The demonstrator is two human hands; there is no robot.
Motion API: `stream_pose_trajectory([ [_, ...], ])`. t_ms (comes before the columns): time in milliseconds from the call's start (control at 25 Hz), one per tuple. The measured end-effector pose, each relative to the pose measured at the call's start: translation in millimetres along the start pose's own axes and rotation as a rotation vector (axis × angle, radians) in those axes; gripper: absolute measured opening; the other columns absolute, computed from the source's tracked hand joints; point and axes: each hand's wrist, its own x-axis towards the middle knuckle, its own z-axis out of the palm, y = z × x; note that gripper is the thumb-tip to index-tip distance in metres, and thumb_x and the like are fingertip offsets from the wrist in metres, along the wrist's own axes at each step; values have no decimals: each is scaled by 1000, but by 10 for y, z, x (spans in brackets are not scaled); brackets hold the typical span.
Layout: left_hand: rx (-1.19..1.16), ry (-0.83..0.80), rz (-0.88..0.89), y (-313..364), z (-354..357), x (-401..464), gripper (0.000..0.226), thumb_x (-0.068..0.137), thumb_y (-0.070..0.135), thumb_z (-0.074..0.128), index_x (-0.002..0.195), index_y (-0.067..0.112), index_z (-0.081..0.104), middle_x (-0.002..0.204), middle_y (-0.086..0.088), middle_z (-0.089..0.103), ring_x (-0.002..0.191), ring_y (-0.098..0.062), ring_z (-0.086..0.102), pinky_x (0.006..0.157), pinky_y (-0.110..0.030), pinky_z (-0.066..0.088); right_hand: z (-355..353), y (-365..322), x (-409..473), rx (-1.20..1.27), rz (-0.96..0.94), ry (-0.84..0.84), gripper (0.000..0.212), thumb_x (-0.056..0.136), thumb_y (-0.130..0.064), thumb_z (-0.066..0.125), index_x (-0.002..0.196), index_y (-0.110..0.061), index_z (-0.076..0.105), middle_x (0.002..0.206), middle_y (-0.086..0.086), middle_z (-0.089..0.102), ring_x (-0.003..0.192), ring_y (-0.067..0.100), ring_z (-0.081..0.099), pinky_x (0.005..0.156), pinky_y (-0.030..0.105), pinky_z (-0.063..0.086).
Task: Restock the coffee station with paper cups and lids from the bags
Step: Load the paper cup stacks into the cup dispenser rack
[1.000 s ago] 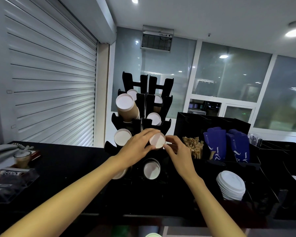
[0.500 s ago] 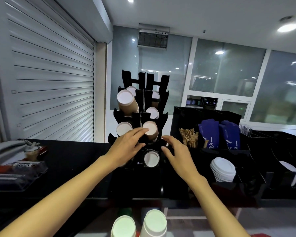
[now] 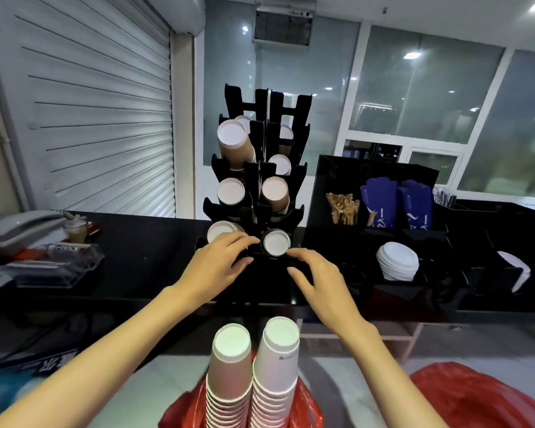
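A black cup rack (image 3: 261, 193) on the counter holds several brown paper cups bottom-out, among them the one at middle right (image 3: 275, 193). My left hand (image 3: 220, 262) and right hand (image 3: 314, 276) hover empty, fingers relaxed, just in front of the rack's bottom row, either side of the lowest right cup (image 3: 275, 242). Below me two tall stacks of paper cups (image 3: 254, 375) stand in a red bag (image 3: 291, 409). A pile of white lids (image 3: 397, 264) sits in the black organizer to the right.
The organizer (image 3: 377, 171) also holds wooden stirrers (image 3: 342, 208) and blue packets (image 3: 396, 202). A phone (image 3: 19, 227) and clear boxes (image 3: 53, 264) lie at the counter's left. A second red bag (image 3: 476, 400) is at lower right. A roller shutter (image 3: 90, 118) is behind left.
Both hands let go of the brown cup, now seated in the rack's middle right slot, and drew back down. The view tilted down, showing the cup stacks in the red bag.
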Motion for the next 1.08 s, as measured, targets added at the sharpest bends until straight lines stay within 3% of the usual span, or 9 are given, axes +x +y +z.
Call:
stream_pose_trajectory([
  [120,-15,-21,-27,45,15,-316,40,96,35,60,135,32,54,127,16,57,118,-8,54,75,-33,58,153,-8,-234,28,-1,-57,36,100,-31,57,136,-26,57,135,-13,58,124,2,53,103,20,42],
  [280,-1,-58,-83,115,55,-725,39,96,42,57,135,34,54,126,16,57,114,-7,55,70,-31,57,313,-59,-519,83,-19,-119,33,100,-30,58,133,-28,58,134,-16,57,113,-6,53,94,8,40],
  [480,-66,-151,-211,258,96,-1184,55,94,69,35,138,40,48,134,24,52,124,-2,50,88,-33,54,359,-169,-889,150,-41,-131,30,100,-28,58,130,-27,60,131,-16,59,113,3,59,99,18,43],
  [600,-186,-165,-293,375,139,-1403,59,92,67,42,143,38,44,141,22,48,130,1,46,101,-31,47,387,-222,-1156,187,-39,-140,30,100,-31,55,129,-26,61,127,-14,62,119,-2,54,101,7,35],
  [760,-437,-118,-449,477,245,-1690,68,91,52,64,150,30,37,147,15,44,130,11,40,107,-16,36,567,-155,-1541,253,37,-185,28,100,-26,59,128,-27,62,126,-15,63,118,-3,56,101,11,39],
  [840,-471,-121,-502,506,313,-1831,73,88,49,70,150,35,33,148,16,43,132,5,42,107,-22,38,709,-94,-1729,280,93,-200,28,99,-23,60,127,-26,63,125,-14,65,116,-7,55,99,10,39],
  [960,-504,-143,-565,494,418,-1961,77,84,50,73,149,37,32,148,14,45,128,7,46,101,-16,42,901,-34,-1923,311,176,-208,28,98,-19,62,125,-22,64,124,-11,66,113,-14,53,97,2,34],
  [1080,-535,-209,-611,391,512,-2001,85,80,57,74,150,36,31,149,10,46,129,0,48,104,-29,45,1067,-32,-2007,345,254,-223,31,97,-22,62,129,-21,62,128,-10,65,119,-3,56,104,16,42],
])
